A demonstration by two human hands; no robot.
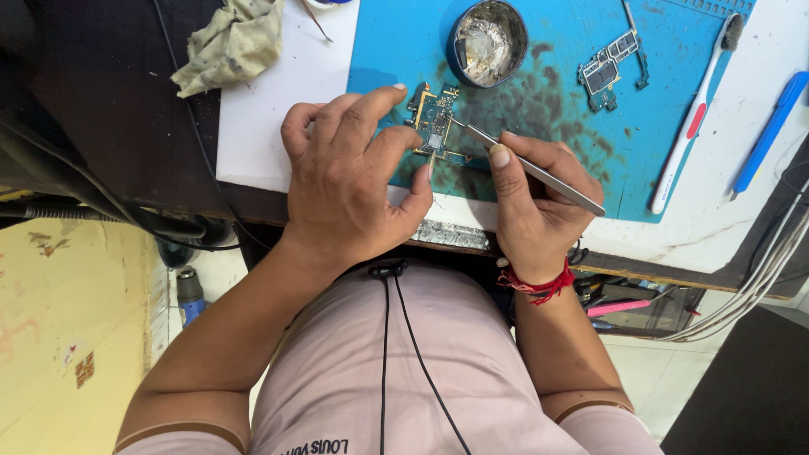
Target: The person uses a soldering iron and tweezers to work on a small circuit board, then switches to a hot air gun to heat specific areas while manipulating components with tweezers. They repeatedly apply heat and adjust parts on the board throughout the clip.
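Note:
A small green circuit board (436, 120) lies on a stained blue work mat (556, 101). My left hand (350, 181) rests on the mat beside it, with index finger and thumb touching the board's left and lower edges. My right hand (535, 198) grips metal tweezers (531, 168), whose tips reach the board's right side. A red thread bracelet is tied around my right wrist.
A round metal tin (489, 42) of grey paste sits behind the board. A second circuit board (611, 72), a white-and-red toothbrush (695, 114) and a blue pen (771, 131) lie to the right. A crumpled cloth (232, 42) lies at the far left. Cables hang off the right edge.

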